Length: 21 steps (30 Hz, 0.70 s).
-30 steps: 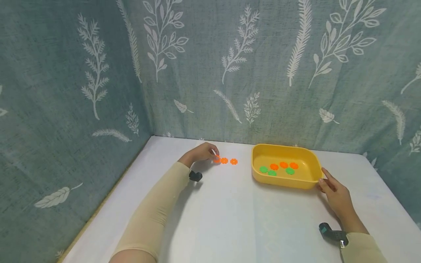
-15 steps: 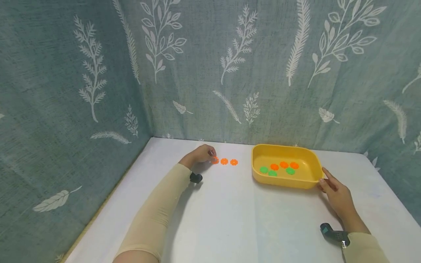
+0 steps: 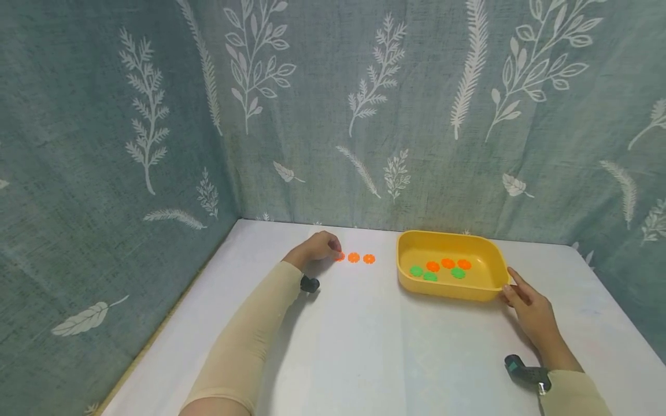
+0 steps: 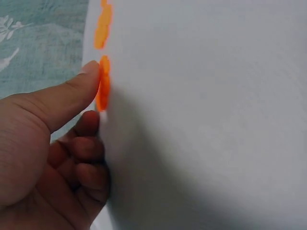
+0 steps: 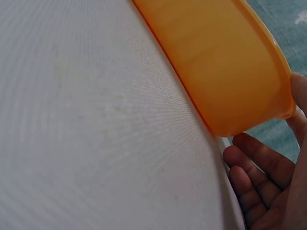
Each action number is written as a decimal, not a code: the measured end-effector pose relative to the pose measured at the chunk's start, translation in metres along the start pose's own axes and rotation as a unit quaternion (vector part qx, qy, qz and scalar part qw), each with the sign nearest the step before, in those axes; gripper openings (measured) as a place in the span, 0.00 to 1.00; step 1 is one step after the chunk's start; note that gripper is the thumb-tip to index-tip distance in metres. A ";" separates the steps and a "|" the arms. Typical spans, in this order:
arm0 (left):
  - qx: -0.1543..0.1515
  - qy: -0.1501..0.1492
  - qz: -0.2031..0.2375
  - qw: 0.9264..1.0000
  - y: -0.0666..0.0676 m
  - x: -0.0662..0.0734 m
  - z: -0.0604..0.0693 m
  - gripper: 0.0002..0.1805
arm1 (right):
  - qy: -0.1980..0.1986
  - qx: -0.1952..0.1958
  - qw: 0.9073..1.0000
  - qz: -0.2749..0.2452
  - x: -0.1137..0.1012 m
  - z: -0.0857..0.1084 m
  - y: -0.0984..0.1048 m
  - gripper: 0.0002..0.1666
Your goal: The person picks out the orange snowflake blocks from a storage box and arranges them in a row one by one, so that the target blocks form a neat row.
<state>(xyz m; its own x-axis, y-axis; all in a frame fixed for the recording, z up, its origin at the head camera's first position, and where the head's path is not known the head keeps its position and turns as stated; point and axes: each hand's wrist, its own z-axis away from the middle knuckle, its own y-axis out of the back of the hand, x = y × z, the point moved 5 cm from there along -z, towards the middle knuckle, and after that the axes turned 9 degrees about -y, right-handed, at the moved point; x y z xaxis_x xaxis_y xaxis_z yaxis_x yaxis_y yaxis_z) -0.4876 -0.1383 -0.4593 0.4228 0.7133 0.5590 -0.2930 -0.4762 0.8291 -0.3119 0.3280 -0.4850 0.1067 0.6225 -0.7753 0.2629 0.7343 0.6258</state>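
Observation:
My left hand (image 3: 318, 247) is at the left end of a short row of flat, flower-shaped orange pieces on the white table. Its thumb and fingers pinch the end flower piece (image 4: 103, 88), partly hidden in the head view. Beside it lie a second orange piece (image 3: 354, 257) and a third orange piece (image 3: 369, 259), apart from each other. My right hand (image 3: 534, 312) grips the right end of a yellow tray (image 3: 447, 291), thumb at the rim. In the right wrist view the other fingers (image 5: 261, 160) curl below the tray's corner.
Inside the tray lie orange flower pieces (image 3: 448, 263) and green flower pieces (image 3: 430, 277). A leaf-patterned curtain (image 3: 322, 115) rises behind and to the left of the white table (image 3: 354, 346). Each wrist wears a small black camera (image 3: 310, 283).
The orange piece at my left fingertips has slid slightly left, widening its gap from the middle piece. My right hand keeps its grip on the tray.

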 end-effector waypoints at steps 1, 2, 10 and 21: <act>-0.001 0.005 0.004 1.000 0.001 0.001 0.000 0.07 | 0.002 0.001 1.000 0.002 0.000 0.000 0.001 0.36; -0.002 0.009 0.006 1.000 0.002 0.001 -0.001 0.07 | 0.003 0.002 1.000 0.004 0.000 -0.001 0.001 0.35; 0.006 -0.037 0.015 0.999 0.013 0.033 -0.019 0.05 | -0.008 -0.004 1.000 -0.010 -0.001 0.000 0.002 0.35; -0.034 -0.127 -0.012 0.991 0.000 0.117 -0.056 0.07 | 0.012 0.005 1.000 0.000 0.000 -0.003 0.002 0.35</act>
<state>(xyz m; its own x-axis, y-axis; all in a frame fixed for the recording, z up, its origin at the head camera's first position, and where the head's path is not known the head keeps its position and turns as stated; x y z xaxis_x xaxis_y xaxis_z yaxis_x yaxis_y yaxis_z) -0.4864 -0.0263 -0.3940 0.6309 0.5673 0.5293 -0.3325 -0.4186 0.8451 -0.3146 0.3303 -0.4832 0.0841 0.6281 -0.7736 0.2727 0.7322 0.6241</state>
